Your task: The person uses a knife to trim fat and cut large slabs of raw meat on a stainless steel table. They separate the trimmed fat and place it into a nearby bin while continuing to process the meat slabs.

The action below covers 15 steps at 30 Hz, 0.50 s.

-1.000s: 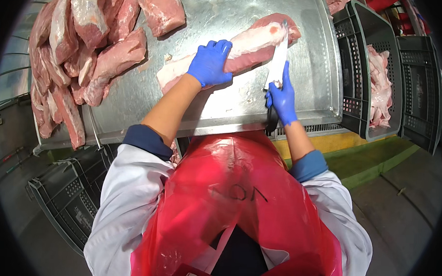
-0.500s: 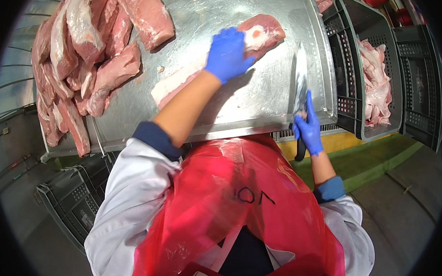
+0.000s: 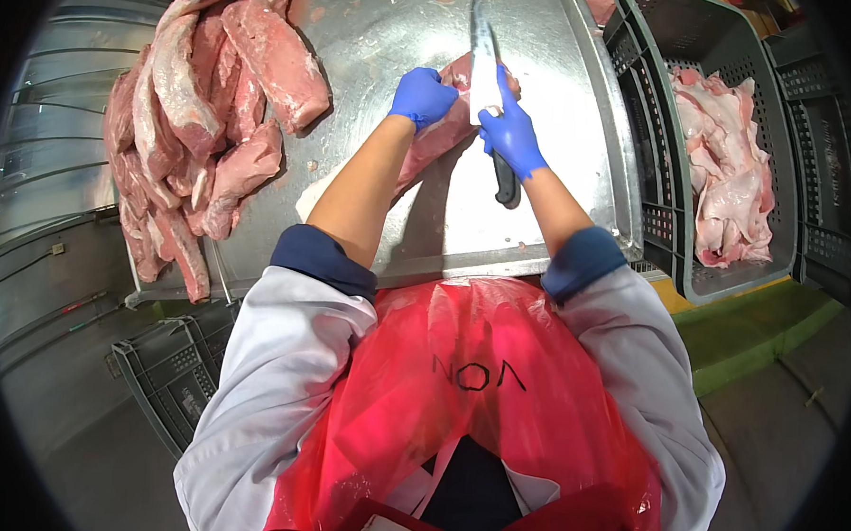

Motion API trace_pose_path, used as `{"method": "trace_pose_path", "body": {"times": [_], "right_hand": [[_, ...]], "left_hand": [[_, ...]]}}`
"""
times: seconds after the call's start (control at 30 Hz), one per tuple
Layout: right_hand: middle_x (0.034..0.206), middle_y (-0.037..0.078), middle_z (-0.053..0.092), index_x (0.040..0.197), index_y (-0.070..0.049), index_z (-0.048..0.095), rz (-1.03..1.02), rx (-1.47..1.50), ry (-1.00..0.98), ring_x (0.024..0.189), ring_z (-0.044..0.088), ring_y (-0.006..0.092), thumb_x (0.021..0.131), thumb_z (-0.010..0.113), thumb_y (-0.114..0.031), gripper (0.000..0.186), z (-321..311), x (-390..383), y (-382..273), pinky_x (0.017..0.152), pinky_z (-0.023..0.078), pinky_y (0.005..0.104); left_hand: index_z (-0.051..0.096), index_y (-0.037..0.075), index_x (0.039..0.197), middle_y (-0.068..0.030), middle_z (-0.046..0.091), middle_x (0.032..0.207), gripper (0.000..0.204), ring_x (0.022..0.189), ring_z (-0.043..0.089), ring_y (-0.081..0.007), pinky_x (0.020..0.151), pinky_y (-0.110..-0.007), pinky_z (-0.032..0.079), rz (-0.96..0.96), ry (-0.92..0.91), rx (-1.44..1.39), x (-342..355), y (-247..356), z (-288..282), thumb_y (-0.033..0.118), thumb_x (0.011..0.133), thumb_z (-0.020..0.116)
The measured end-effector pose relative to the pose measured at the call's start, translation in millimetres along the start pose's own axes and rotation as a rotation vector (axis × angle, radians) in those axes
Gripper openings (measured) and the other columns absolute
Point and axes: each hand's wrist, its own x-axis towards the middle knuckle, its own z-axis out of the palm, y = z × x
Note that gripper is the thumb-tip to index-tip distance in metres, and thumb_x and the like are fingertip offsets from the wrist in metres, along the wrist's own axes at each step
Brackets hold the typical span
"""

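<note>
A long piece of pink meat (image 3: pixel 436 148) with a pale fatty end lies slantwise on the metal table (image 3: pixel 388 36). My left hand (image 3: pixel 423 96), in a blue glove, has its fingers curled against the meat's left edge and grips it there; the fingertips are partly hidden. In my gloved right hand (image 3: pixel 513 142) is a knife (image 3: pixel 483 64) with a long blade and a black handle. Its blade points away from me, over the far part of the meat. The index finger stretches along the blade, the others wrap round the grip.
Several long meat pieces (image 3: pixel 180 112) are heaped at the table's left. Beyond the table's raised right edge, a dark perforated crate (image 3: pixel 679 220) holds pale trimmings (image 3: pixel 724 165). Another dark crate (image 3: pixel 169 378) stands low at the left, below table height.
My right hand has brought the knife leftward from the table's right edge to over the meat. My left hand has gone from lying flat on the meat to curled at its edge.
</note>
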Motion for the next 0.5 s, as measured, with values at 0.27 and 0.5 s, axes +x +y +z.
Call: {"method": "trace_pose_path", "body": {"times": [0.27, 0.5], "right_hand": [[0.074, 0.008, 0.061, 0.162, -0.036, 0.015, 0.091, -0.16, -0.304, 0.056, 0.058, 0.0137, 0.096, 0.055, -0.007, 0.082, -4, -63, 7, 0.057, 0.054, 0.032], [0.081, 0.011, 0.066, 0.162, -0.034, 0.015, 0.121, -0.142, -0.405, 0.057, 0.059, 0.0155, 0.096, 0.055, -0.009, 0.081, 9, -35, -1, 0.061, 0.055, 0.0326]], "left_hand": [[0.07, -0.003, 0.083, -0.0149, 0.07, 0.071, 0.026, 0.066, 0.069, -0.0216, 0.065, -0.036, 0.054, -0.025, 0.045, -0.18, -6, -9, 4, 0.021, 0.089, 0.064], [0.069, -0.002, 0.086, -0.0117, 0.069, 0.072, 0.02, 0.067, 0.067, -0.018, 0.065, -0.034, 0.053, 0.089, 0.007, -0.139, 11, -18, -14, 0.016, 0.084, 0.063]]}}
